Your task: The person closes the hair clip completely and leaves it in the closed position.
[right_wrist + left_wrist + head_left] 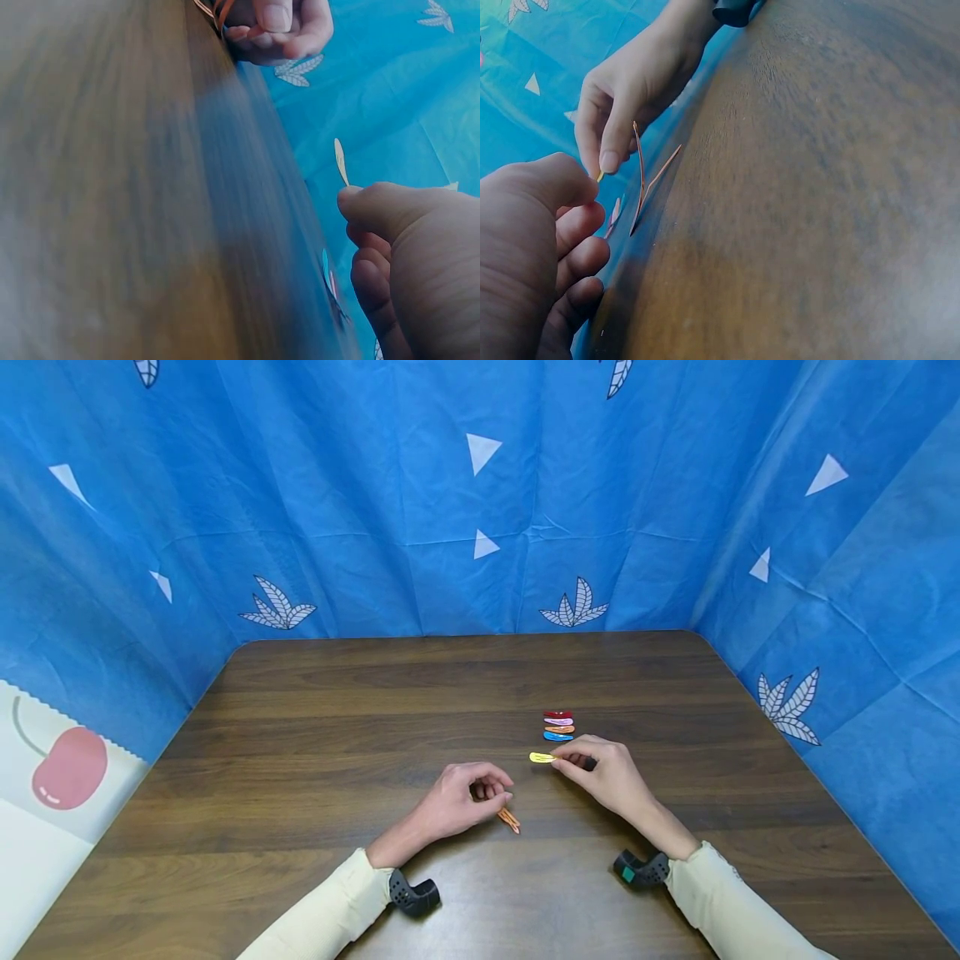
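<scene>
My right hand (609,774) pinches a yellow snap hair clip (540,757) by one end between thumb and fingers, its other end pointing left. In the right wrist view the yellow clip (340,159) sticks up from the fingertips. My left hand (459,799) is loosely bent with nothing in its fingers. Beside its fingertips an orange hair clip (511,822) rests on the table, its two arms spread in a V in the left wrist view. Just beyond the right hand lie a red clip (558,715), a pink clip (553,722), a second orange clip (559,729) and a blue clip (557,737), stacked in a column.
The dark wooden table (337,718) reaches back to a blue curtain (375,485) with leaf and triangle prints. A cloth with a cherry print (69,768) hangs at the left edge. Black wrist bands (414,896) are on both wrists.
</scene>
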The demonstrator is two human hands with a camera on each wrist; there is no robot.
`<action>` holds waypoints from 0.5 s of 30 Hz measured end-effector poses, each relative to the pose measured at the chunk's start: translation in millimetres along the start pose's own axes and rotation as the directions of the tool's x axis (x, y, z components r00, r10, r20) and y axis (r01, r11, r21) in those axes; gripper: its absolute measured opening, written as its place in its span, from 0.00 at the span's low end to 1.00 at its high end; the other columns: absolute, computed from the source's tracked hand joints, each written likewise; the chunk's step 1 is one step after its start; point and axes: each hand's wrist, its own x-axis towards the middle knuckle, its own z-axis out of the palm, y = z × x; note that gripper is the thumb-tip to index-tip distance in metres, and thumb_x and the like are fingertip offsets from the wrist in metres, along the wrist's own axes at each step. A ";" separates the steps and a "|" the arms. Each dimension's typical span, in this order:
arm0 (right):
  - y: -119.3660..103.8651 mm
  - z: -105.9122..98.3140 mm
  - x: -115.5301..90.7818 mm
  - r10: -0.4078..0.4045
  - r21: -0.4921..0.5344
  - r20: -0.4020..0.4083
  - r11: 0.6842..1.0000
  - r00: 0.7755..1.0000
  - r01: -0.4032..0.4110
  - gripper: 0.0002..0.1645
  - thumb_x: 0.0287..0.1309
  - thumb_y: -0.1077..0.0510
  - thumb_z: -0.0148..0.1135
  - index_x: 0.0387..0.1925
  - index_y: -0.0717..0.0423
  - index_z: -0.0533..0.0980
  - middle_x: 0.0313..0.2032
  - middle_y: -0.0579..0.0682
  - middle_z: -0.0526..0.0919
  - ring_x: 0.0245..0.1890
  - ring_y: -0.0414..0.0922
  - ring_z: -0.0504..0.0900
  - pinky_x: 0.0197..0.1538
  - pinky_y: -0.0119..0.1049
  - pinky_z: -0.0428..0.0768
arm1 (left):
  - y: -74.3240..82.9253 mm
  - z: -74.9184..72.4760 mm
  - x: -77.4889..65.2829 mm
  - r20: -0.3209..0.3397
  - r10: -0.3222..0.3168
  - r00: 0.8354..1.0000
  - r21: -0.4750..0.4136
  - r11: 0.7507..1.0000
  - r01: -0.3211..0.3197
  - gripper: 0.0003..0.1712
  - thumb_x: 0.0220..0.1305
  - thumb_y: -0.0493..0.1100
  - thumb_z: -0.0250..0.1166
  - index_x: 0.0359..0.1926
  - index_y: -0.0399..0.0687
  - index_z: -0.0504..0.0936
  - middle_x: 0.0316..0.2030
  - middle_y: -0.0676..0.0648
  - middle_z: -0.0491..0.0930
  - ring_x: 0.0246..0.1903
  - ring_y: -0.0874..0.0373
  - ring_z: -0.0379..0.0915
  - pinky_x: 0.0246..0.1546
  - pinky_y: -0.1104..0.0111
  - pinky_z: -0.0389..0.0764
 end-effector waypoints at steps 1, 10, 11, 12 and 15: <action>0.9 -0.3 0.2 0.006 0.000 -0.003 1.000 1.000 -0.006 0.11 0.52 0.62 0.79 0.38 0.47 0.89 0.31 0.38 0.86 0.28 0.33 0.78 0.32 0.30 0.81 | 0.0 0.1 0.0 0.001 -0.001 1.000 0.000 1.000 0.001 0.05 0.63 0.39 0.72 0.40 0.50 0.88 0.29 0.56 0.84 0.27 0.71 0.74 0.30 0.73 0.80; 11.0 -3.2 2.6 0.071 -0.005 0.004 0.997 0.997 -0.071 0.09 0.55 0.61 0.78 0.38 0.48 0.89 0.31 0.39 0.86 0.28 0.34 0.79 0.33 0.30 0.81 | -1.7 1.9 0.4 0.000 0.002 1.000 0.005 1.000 -0.002 0.04 0.63 0.39 0.71 0.40 0.50 0.88 0.28 0.56 0.84 0.27 0.71 0.74 0.30 0.73 0.80; 12.7 -3.3 2.9 0.077 -0.010 0.005 0.997 0.997 -0.077 0.09 0.56 0.61 0.78 0.39 0.48 0.89 0.31 0.39 0.86 0.28 0.34 0.79 0.33 0.30 0.81 | -1.9 2.0 0.4 -0.001 0.003 1.000 0.005 1.000 -0.003 0.04 0.63 0.39 0.71 0.40 0.50 0.88 0.28 0.55 0.84 0.27 0.71 0.74 0.30 0.73 0.80; 14.3 -3.5 3.2 0.084 -0.015 0.008 0.996 0.996 -0.084 0.08 0.56 0.61 0.77 0.39 0.48 0.89 0.32 0.39 0.86 0.28 0.34 0.79 0.33 0.30 0.81 | -1.9 2.1 0.4 -0.001 0.004 1.000 0.005 1.000 -0.004 0.04 0.63 0.39 0.71 0.40 0.50 0.88 0.28 0.55 0.84 0.27 0.71 0.74 0.30 0.73 0.80; 18.6 -4.0 4.1 0.102 -0.039 0.015 0.994 0.995 -0.101 0.08 0.58 0.60 0.76 0.40 0.48 0.88 0.32 0.40 0.86 0.28 0.34 0.79 0.33 0.30 0.80 | -2.0 2.2 0.3 -0.002 0.005 1.000 0.006 1.000 -0.005 0.04 0.63 0.39 0.71 0.40 0.50 0.88 0.28 0.55 0.84 0.27 0.71 0.74 0.30 0.73 0.79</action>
